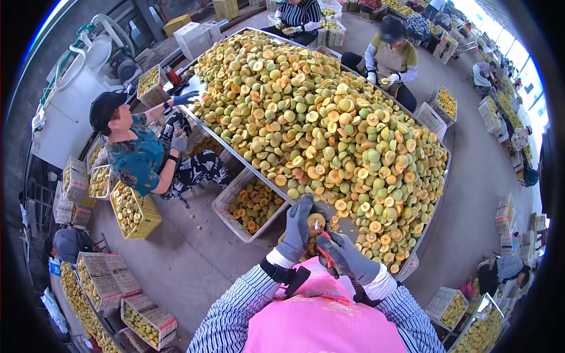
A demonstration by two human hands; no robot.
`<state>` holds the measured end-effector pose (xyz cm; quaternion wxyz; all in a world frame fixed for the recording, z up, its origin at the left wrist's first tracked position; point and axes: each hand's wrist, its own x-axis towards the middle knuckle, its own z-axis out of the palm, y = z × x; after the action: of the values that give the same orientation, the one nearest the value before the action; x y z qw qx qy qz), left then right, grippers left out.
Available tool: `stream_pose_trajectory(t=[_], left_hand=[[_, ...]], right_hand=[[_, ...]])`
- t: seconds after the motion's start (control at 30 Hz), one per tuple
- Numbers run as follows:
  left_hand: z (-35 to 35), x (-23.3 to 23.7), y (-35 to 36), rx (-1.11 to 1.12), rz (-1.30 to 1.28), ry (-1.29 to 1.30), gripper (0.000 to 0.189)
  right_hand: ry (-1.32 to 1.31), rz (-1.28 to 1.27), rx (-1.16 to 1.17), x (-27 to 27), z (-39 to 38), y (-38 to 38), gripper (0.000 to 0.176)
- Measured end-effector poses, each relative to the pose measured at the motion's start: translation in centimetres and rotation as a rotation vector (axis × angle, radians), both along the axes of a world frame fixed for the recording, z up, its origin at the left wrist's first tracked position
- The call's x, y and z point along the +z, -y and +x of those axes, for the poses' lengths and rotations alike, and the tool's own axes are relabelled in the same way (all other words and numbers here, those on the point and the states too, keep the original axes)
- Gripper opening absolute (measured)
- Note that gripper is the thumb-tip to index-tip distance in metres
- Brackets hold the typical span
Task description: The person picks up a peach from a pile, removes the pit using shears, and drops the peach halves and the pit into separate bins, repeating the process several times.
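Note:
My left hand (298, 228), in a grey glove, is closed around a halved yellow stone fruit (316, 220), cut face up. Wrapped in my right hand (348, 256), also gloved, are red-handled pliers (323, 242), whose metal tip meets the fruit's middle. Both hands are at the near edge of a metal table (347, 226). Just beyond them rises a large heap of halved green-yellow stone fruit (312, 117), many with orange cut faces showing. My fingers partly hide the pliers' handles.
A white crate (220, 206) of fruit halves stands below the table's left edge. A co-worker in a teal shirt (138, 150) sits at the left side, one gloved hand at the heap. A yellow crate (150, 219) is behind. Other people sit across the table.

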<state>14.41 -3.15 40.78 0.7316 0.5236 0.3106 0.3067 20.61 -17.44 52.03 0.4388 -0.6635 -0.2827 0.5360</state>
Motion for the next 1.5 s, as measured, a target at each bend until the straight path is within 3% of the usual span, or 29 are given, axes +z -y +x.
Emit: stream_pose_trajectory(t=[0.03,0.1,0.17,0.2,0.23,0.3,0.37,0.43,0.5,0.57,0.6,0.63,0.7,0.77,0.83,0.87,0.93,1.0,1.03,1.07,1.1,1.17,1.2,1.23,1.3,1.37,1.43,1.47,1.5], left_hand=[[0.2,2.4,0.2,-0.011,-0.041,0.010,0.040],[0.3,4.4,0.7,-0.020,-0.080,0.020,0.039],[0.6,5.7,1.3,0.106,0.228,0.087,0.038],[0.3,6.4,1.1,0.053,0.310,0.101,0.037],[0.5,5.5,1.1,0.049,0.313,0.099,0.037],[0.8,3.0,1.0,-0.033,0.038,-0.034,0.037],[0.9,3.0,1.4,-0.021,0.030,-0.047,0.036],[1.5,3.2,1.7,0.002,0.010,-0.053,0.034],[1.5,5.9,2.9,0.090,0.094,-0.009,0.033],[0.7,7.5,2.7,-0.028,0.636,-0.042,0.037],[1.2,8.1,3.2,-0.004,0.480,0.010,0.041],[1.8,9.3,3.6,0.000,0.483,0.006,0.041],[2.9,11.5,4.0,0.036,-0.522,-0.036,0.042],[3.2,9.5,3.9,0.037,-0.421,-0.078,0.043],[2.9,8.3,4.4,0.059,0.039,-0.052,0.045],[2.7,8.0,4.5,0.060,0.043,-0.060,0.045],[2.5,7.8,4.3,-0.015,0.522,-0.105,0.038],[1.7,2.9,3.2,-0.098,0.468,-0.116,0.035],[1.8,3.4,3.1,-0.181,0.406,-0.120,0.037],[1.3,4.7,3.2,-0.201,0.875,-0.155,0.044],[1.5,4.6,2.8,-0.199,0.876,-0.159,0.044],[1.6,4.2,2.5,-0.373,0.900,-0.144,0.043],[1.8,4.0,2.7,-0.303,0.426,-0.082,0.035],[1.9,5.1,3.1,-0.301,0.423,-0.090,0.035],[3.2,8.1,3.3,0.006,1.176,-0.053,0.027],[4.1,8.6,2.6,0.025,1.132,-0.131,0.031],[4.1,9.7,2.4,-0.421,0.074,-0.243,0.036],[3.9,10.5,2.4,-0.475,0.406,-0.211,0.040],[3.7,10.2,2.4,-0.482,0.401,-0.214,0.040]], right_hand=[[-0.210,-0.034,-0.060,0.6,0.2,0.0,0.044],[-0.129,0.070,-0.089,-0.8,-0.1,0.4,0.046],[-0.267,-0.005,-0.105,1.2,-0.1,0.1,0.045],[-0.270,-0.001,-0.109,1.5,0.4,0.2,0.045],[-0.408,-0.029,-0.091,1.6,0.9,0.5,0.044],[-0.553,-0.057,-0.068,1.1,1.2,1.0,0.043],[-0.065,0.063,-0.046,-0.9,1.2,1.2,0.041],[-0.047,0.100,-0.049,-1.4,1.5,1.4,0.042],[-0.344,-0.007,-0.071,0.4,2.0,1.1,0.050],[-0.515,-0.012,-0.035,0.9,3.1,1.8,0.052],[-0.675,-0.020,0.002,1.0,3.6,2.0,0.053],[-0.677,-0.018,0.008,0.4,3.7,2.1,0.053],[-0.063,0.098,-0.005,-1.8,3.1,2.5,0.053],[-0.027,0.135,0.003,-2.1,3.6,2.4,0.054],[-0.292,0.005,0.052,-0.6,4.6,2.6,0.052],[-0.301,0.008,0.054,-0.4,4.9,2.7,0.052],[-0.694,-0.005,0.077,-0.1,6.0,3.0,0.052],[-0.837,-0.015,0.111,-0.3,7.1,3.6,0.050],[-0.975,-0.032,0.141,-0.5,7.6,4.0,0.048],[-1.005,-0.029,0.172,-1.3,7.8,4.3,0.048],[-1.007,-0.030,0.175,-1.9,7.9,4.3,0.048],[-1.306,0.110,0.249,-2.9,7.9,4.2,0.046],[-1.311,0.110,0.253,-2.9,7.7,4.1,0.046],[-1.410,0.143,0.223,-2.9,7.4,4.1,0.046],[-1.506,0.177,0.193,-1.8,7.2,3.8,0.047],[-0.989,0.117,0.063,0.6,7.7,3.3,0.048],[-0.843,0.106,0.106,-2.1,8.0,3.8,0.049],[-1.090,0.085,0.181,-3.0,8.2,4.0,0.049],[-1.337,0.067,0.252,-3.5,8.1,4.2,0.049]])
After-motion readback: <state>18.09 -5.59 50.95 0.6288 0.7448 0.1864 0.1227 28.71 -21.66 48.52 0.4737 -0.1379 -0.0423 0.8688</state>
